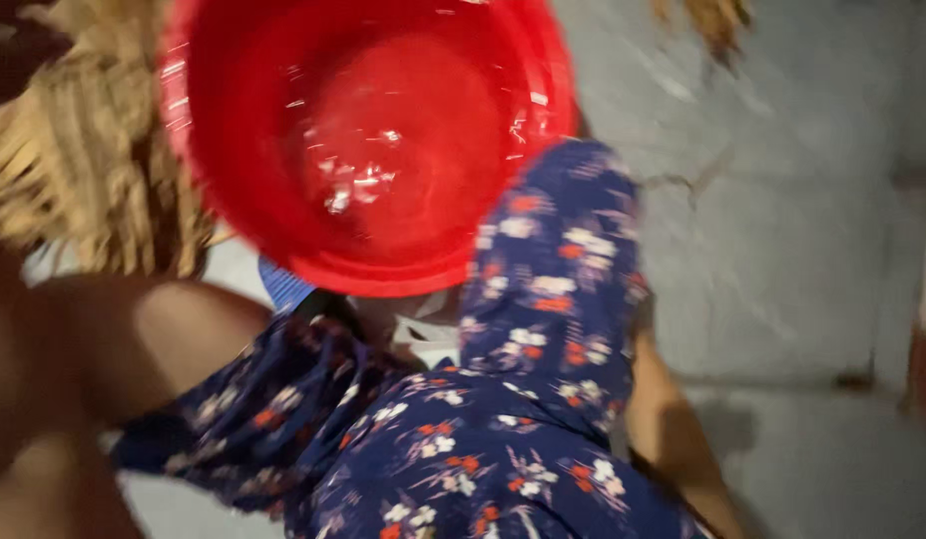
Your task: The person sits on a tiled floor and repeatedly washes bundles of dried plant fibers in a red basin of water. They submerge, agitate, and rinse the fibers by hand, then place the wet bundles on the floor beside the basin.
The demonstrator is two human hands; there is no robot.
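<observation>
Bent bare arm (134, 349) beside red basin (368, 140)

Wet red plastic basin (368, 150), tilted

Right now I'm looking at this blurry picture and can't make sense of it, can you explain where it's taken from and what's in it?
There is no machine here. The one picture comes from a camera worn on a person's head, looking down at their own body. The big round thing is a red plastic basin, wet inside, with shiny drops. Below it is dark blue cloth with small flowers, draped over the person's raised knee. Bare skin shows at the left, an arm or a leg; blur hides which. To the upper left lies a pile of dry straw-like fibres. The ground is grey concrete. No fingers can be made out, so what holds the basin cannot be told.
</observation>
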